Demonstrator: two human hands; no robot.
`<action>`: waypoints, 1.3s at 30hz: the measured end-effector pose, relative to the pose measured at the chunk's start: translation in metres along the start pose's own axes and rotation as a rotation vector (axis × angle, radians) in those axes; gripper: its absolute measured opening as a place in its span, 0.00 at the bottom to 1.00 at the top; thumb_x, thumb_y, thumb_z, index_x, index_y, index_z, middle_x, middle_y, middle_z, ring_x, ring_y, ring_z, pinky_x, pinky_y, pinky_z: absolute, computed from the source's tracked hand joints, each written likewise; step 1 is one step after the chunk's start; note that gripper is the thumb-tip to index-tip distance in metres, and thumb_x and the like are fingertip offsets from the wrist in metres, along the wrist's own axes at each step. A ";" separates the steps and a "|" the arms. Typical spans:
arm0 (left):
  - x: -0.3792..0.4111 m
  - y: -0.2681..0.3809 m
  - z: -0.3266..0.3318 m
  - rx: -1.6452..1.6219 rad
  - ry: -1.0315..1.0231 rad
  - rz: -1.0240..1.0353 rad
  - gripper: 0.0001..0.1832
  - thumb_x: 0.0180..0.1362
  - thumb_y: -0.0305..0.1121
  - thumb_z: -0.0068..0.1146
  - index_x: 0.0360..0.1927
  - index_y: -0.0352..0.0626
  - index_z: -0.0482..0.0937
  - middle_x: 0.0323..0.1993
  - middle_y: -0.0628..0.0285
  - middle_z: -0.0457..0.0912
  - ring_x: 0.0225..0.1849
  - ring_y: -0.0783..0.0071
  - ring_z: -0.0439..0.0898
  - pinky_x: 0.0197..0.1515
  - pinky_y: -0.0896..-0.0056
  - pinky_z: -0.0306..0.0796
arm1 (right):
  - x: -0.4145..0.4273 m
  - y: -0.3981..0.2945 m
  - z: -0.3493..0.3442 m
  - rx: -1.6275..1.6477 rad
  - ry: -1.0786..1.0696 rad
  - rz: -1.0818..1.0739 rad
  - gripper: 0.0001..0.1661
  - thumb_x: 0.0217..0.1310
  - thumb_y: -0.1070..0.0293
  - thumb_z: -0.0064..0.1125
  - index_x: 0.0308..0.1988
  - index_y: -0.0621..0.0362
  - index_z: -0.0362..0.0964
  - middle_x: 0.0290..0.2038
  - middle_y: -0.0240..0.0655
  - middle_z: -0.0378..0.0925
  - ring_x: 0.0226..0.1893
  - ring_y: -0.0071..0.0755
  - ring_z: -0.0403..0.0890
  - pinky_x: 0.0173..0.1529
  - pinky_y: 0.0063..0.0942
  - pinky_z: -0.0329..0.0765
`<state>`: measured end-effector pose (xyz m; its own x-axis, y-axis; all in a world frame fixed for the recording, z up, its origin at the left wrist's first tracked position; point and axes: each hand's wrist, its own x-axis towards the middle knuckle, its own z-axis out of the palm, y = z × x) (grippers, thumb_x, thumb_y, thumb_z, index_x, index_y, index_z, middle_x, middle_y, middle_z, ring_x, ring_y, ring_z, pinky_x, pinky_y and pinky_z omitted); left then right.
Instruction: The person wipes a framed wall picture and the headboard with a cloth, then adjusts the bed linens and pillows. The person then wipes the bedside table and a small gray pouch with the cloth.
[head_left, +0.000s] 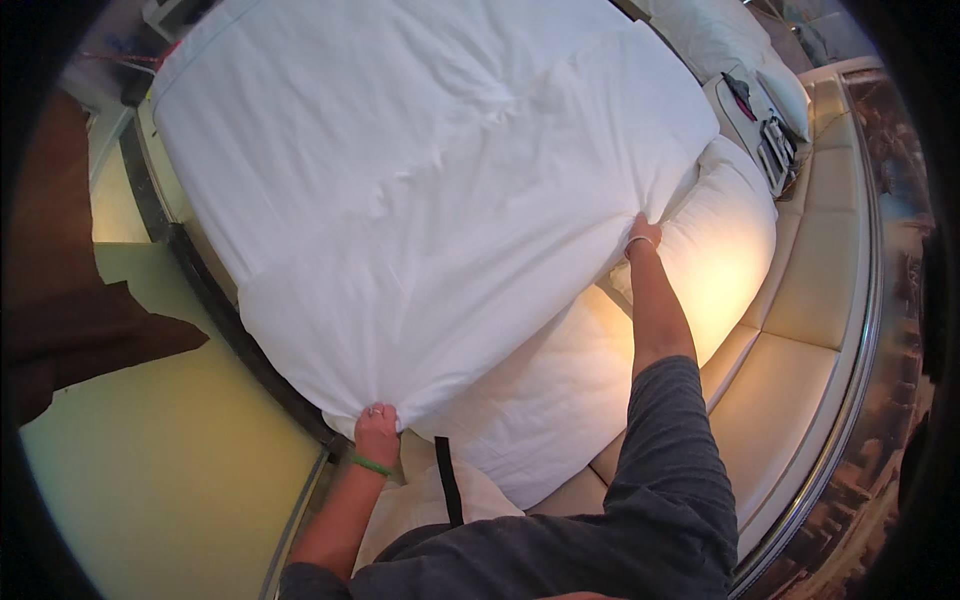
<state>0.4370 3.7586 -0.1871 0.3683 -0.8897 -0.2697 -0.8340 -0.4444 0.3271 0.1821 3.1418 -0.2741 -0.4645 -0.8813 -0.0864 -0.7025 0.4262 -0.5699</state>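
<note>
A large white bed cover (450, 225) lies spread over the bed, with creases running across it. My left hand (377, 435) grips its near left corner; a ring and a green bracelet show on this hand and wrist. Farther right, my right hand (645, 231) has hold of the cover's edge, and folds fan out from its fingers. Under and beside the right forearm is a white pillow (720, 225). Another white pillow or cushion (555, 390) lies between my arms, partly beneath the cover's edge.
A padded cream headboard (795, 300) curves along the right. Small dark items (776, 154) sit on a bedside surface (731, 109) at the upper right, near another white pillow (712, 37). Dark bed frame (240, 330) runs along the left, beside a brown cloth (82, 322).
</note>
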 end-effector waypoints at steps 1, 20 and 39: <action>-0.008 0.007 -0.004 -0.021 -0.002 0.018 0.08 0.47 0.23 0.55 0.33 0.41 0.72 0.36 0.53 0.76 0.39 0.51 0.77 0.42 0.55 0.74 | -0.001 0.002 -0.008 0.041 -0.010 -0.001 0.33 0.56 0.50 0.61 0.49 0.71 0.76 0.47 0.58 0.80 0.49 0.58 0.81 0.55 0.45 0.75; -0.033 0.017 0.101 0.110 -0.287 -0.210 0.21 0.48 0.27 0.60 0.48 0.38 0.74 0.50 0.50 0.73 0.53 0.49 0.73 0.52 0.51 0.70 | -0.056 0.012 -0.006 -0.890 -0.296 -0.313 0.37 0.59 0.55 0.62 0.59 0.73 0.65 0.52 0.55 0.77 0.60 0.50 0.74 0.64 0.37 0.69; 0.171 -0.235 -0.023 -0.290 0.047 -0.241 0.27 0.56 0.40 0.66 0.57 0.40 0.74 0.56 0.52 0.75 0.57 0.54 0.73 0.58 0.54 0.68 | -0.175 -0.180 0.152 -0.932 -0.259 -1.563 0.27 0.63 0.64 0.50 0.62 0.46 0.66 0.65 0.38 0.67 0.69 0.44 0.60 0.72 0.48 0.55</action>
<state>0.7049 3.7087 -0.2889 0.5639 -0.7569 -0.3304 -0.5723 -0.6466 0.5043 0.4719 3.1878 -0.2804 0.8516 -0.5036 -0.1453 -0.4370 -0.8353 0.3336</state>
